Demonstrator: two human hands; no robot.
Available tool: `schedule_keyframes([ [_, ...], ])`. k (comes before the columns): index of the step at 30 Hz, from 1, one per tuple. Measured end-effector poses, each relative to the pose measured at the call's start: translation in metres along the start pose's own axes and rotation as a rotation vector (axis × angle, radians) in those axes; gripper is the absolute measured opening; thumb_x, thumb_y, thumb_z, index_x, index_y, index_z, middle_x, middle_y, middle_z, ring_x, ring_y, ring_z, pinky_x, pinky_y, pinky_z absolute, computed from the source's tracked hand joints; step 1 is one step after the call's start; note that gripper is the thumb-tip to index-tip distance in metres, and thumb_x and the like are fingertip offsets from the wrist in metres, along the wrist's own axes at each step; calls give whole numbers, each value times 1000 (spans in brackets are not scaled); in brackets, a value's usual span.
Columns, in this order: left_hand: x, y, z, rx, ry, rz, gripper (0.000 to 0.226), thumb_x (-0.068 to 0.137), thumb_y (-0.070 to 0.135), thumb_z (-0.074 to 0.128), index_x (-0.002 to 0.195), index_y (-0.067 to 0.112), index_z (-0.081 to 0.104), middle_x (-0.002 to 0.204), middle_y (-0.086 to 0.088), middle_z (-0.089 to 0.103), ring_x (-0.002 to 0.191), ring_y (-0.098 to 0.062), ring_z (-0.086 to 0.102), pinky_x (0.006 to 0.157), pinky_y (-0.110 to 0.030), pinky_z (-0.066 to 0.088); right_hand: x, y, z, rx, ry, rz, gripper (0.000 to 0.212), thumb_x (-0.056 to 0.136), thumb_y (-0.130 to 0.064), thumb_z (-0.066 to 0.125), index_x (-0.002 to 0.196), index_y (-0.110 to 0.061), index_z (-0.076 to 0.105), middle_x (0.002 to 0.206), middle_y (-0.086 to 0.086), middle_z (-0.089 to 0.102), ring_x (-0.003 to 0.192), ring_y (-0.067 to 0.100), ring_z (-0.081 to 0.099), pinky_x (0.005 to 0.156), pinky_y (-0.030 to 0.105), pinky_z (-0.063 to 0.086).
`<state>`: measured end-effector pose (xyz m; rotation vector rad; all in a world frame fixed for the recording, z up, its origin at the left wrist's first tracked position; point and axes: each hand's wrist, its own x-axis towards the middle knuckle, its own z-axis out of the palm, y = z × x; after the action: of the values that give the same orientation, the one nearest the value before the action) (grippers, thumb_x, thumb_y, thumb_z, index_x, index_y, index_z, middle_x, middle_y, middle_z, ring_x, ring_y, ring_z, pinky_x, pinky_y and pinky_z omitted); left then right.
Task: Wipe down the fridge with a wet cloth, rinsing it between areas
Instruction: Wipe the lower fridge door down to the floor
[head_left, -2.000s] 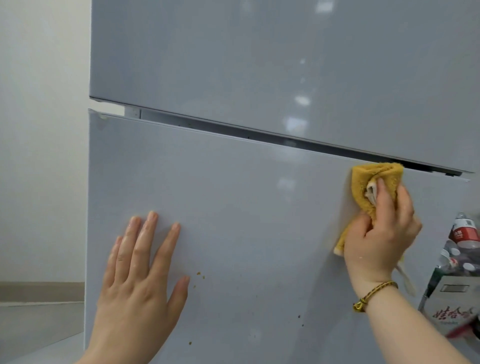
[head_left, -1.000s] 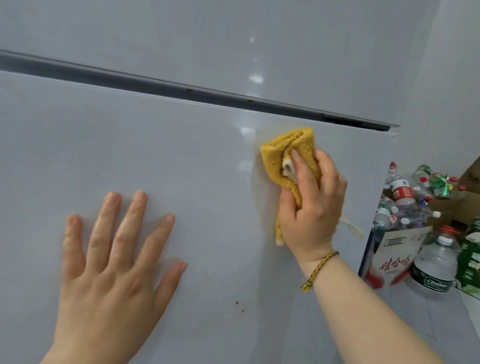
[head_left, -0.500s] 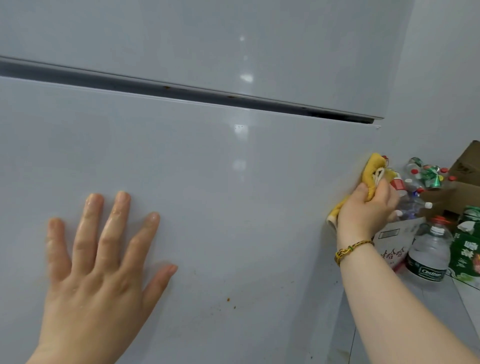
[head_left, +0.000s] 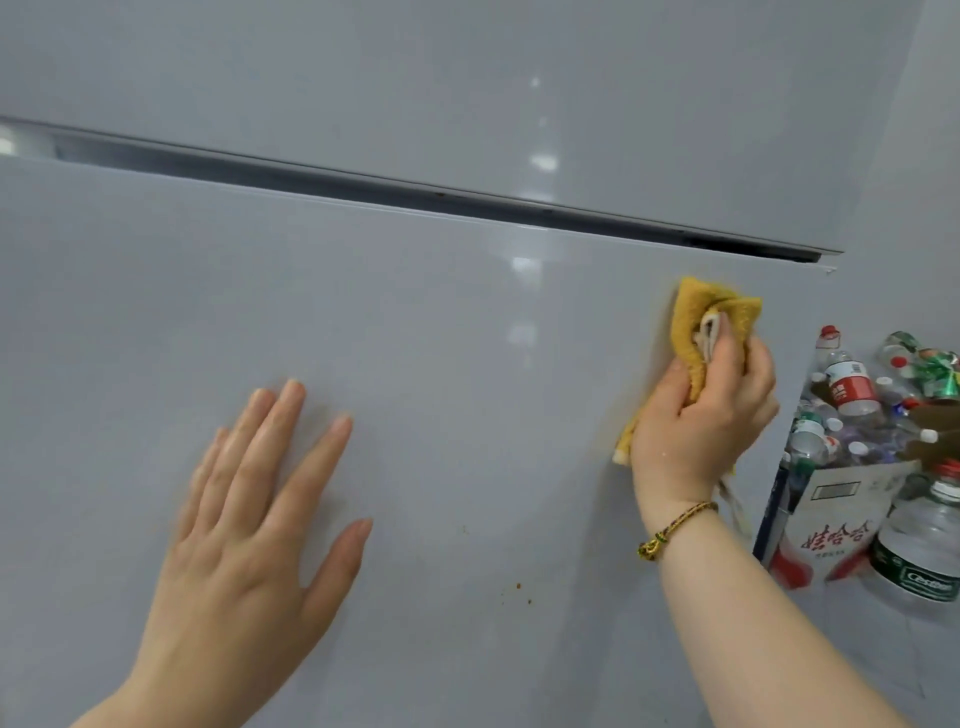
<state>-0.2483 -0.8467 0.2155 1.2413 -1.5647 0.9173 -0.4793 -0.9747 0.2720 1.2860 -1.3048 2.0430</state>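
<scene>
My right hand (head_left: 701, 426) carries the yellow cloth (head_left: 696, 312) back onto the face of the lower fridge door (head_left: 467, 364), in from the door's right edge, where it is half a second ago. The cloth sits a little under the dark gap (head_left: 415, 195) between the doors; two seconds ago its top reaches that gap. My view swings right over those two seconds, and the box (head_left: 831, 519) of empty bottles (head_left: 852, 384) comes fully into sight.

Between the left hand (head_left: 249, 519), flat on the lower fridge door (head_left: 467, 364), and the right hand (head_left: 696, 415) gripping the cloth (head_left: 696, 312), the panel runs open and unobstructed. Just right of the right hand, past the door's edge, bottles (head_left: 852, 395) heaped in a cardboard box (head_left: 831, 525) block the way.
</scene>
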Motion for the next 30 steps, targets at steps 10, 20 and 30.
schedule_keyframes([
  [10, -59, -60, -38, -80, 44, -493, 76, 87, 65, 21, 136, 6, 26, 147, -16, 17, 138, -28, 15, 116, -34, 12, -126, -102, 0, 45, -151, -439, 42, 79, -17, 43, 119, -24, 47, 128, 6, 39, 100, 27, 41, 80, 36, 31],
  [20, -61, -68, -66, -492, -22, -529, 65, 74, 42, 38, 126, 68, 10, 132, 54, 10, 128, 23, 11, 103, 2, 12, -76, -175, 22, 150, -43, -412, 47, 71, -6, 46, 112, -18, 65, 122, 13, 59, 96, 24, 39, 75, 35, 30],
  [30, -92, -69, -77, -805, -104, -982, 41, 90, 29, 51, 114, 54, 31, 126, 23, 40, 117, 6, 41, 97, -15, 29, -177, -140, -1, 234, -361, -1312, 37, 96, -11, 29, 111, -30, 57, 127, -6, 49, 94, 19, 46, 77, 31, 33],
])
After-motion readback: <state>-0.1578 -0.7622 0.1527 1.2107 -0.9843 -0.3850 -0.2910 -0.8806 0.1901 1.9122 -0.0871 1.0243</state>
